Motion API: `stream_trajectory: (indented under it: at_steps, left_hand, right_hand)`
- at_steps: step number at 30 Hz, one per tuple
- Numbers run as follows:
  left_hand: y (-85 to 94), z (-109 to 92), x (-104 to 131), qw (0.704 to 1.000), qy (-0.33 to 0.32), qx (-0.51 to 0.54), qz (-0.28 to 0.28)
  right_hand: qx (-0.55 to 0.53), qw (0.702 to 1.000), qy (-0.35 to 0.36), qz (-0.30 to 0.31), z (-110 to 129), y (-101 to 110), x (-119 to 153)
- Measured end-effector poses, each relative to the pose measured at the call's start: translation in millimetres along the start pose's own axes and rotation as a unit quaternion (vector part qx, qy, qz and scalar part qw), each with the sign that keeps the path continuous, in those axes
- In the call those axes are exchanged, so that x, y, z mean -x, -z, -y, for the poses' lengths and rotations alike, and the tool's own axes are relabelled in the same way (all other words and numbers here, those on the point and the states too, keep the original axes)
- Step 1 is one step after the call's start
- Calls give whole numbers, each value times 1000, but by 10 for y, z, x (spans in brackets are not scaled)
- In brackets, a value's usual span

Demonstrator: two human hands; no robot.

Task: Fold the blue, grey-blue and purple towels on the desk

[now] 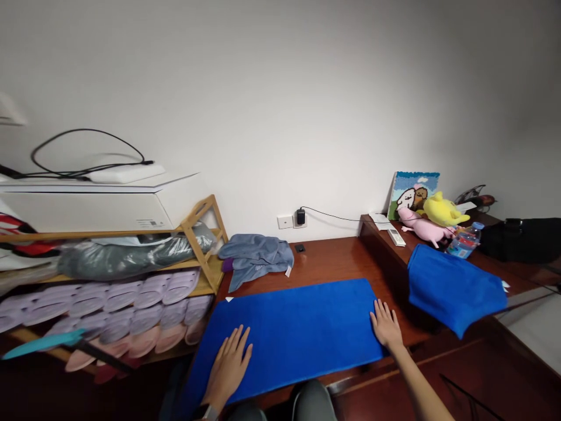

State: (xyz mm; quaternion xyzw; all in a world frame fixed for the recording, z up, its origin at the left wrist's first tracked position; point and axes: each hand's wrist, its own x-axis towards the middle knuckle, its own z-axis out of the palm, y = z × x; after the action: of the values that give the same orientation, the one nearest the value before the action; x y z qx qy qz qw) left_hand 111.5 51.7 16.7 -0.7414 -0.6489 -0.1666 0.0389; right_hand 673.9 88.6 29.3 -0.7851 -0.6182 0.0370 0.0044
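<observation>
A bright blue cloth [302, 327] lies spread out flat on the reddish-brown desk [328, 263], with a small white tag at its far left corner. My left hand [230, 362] rests on the cloth's left part, palm down and fingers stretched out. At the right edge of the cloth lies my right hand [386, 324], also flat with its fingers apart. Neither hand holds anything. A second blue cloth [456, 286] hangs over the edge of the raised surface to the right, apart from my right hand.
Behind the spread cloth lies a crumpled grey-blue cloth [258, 257]. On the left, a wooden rack [204, 234] holds several pairs of slippers [149, 292]. The raised surface at right bears a remote control [397, 237], plush toys [442, 210] and a plastic bottle [467, 241].
</observation>
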Motion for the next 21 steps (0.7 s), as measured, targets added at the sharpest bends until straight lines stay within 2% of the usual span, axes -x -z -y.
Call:
stream_trajectory:
  at_steps: [2,4,6,8,9,10,12,16,18,20,21]
  left_hand:
    - [-48,-325,-55,999,-35,20,-9]
    - [-100,-775,-142,996,-82,43,-1]
    - [-144,-1218,-241,990,-122,60,20]
    - [-172,-1484,-315,987,-137,67,45]
    - [-178,-1509,-331,988,-130,65,56]
    - [-178,-1451,-328,989,-115,60,64]
    - [-153,-1110,-260,995,-66,40,70]
    - [-12,42,95,998,39,-27,37]
    - [79,557,302,997,61,-51,18]
    - [165,893,446,995,77,-66,8]
    - [201,981,477,994,88,-71,1]
  right_hand:
    - [-8,999,31,-39,292,42,80]
    - [-38,993,88,-69,720,71,195]
    - [-75,984,148,-68,1177,88,321]
    - [-102,976,187,-41,1517,97,421]
    - [-108,975,195,-23,1611,100,454]
    - [-110,974,196,-6,1652,103,473]
    - [-106,976,189,17,1607,108,479]
    - [-91,979,179,19,1385,116,440]
    - [-87,980,179,18,1349,112,433]
    - [-87,980,178,19,1358,97,435]
    - [-88,980,178,20,1368,85,437]
